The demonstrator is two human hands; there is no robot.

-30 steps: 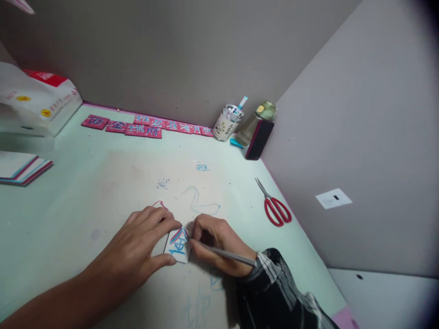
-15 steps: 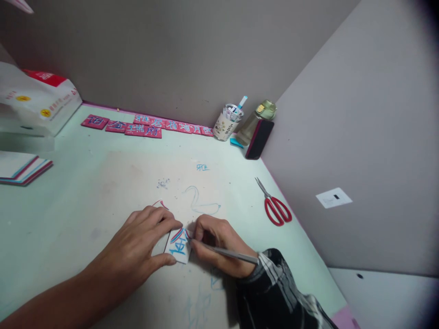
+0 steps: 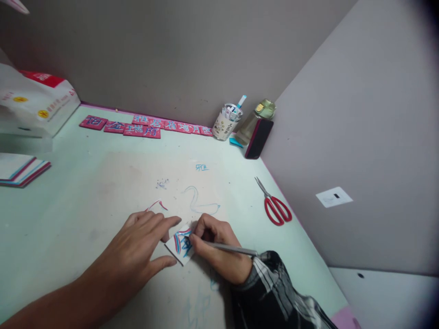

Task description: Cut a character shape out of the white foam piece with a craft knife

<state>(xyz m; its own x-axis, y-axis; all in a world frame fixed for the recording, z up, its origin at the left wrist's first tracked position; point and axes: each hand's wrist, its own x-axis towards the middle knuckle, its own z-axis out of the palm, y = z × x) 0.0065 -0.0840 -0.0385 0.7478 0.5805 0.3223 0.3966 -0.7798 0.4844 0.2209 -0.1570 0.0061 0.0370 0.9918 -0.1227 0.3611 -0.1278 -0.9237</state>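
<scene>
A small white card [image 3: 180, 247] with blue and red strokes lies on the pale green table [image 3: 68, 205], near its front. My left hand [image 3: 144, 246] rests flat on the card's left side, fingers and thumb pressing its edges. My right hand [image 3: 216, 246], in a striped dark sleeve, pinches a thin grey metal tool [image 3: 229, 249] like a pen, its tip on the card's right part. A thin red and white sliver [image 3: 157, 204] lies just beyond my left fingers.
Red-handled scissors [image 3: 276, 208] lie to the right. A row of pink lettered tiles [image 3: 144, 127] lines the back wall, beside a pen cup [image 3: 226, 122], a green bottle [image 3: 255, 121] and a dark phone [image 3: 259, 139]. A stack of cards [image 3: 20, 168] and a white bag [image 3: 34, 103] sit left.
The card has been turned clockwise under my left hand, which slid slightly down and left. My right hand and the tool shifted a little with it.
</scene>
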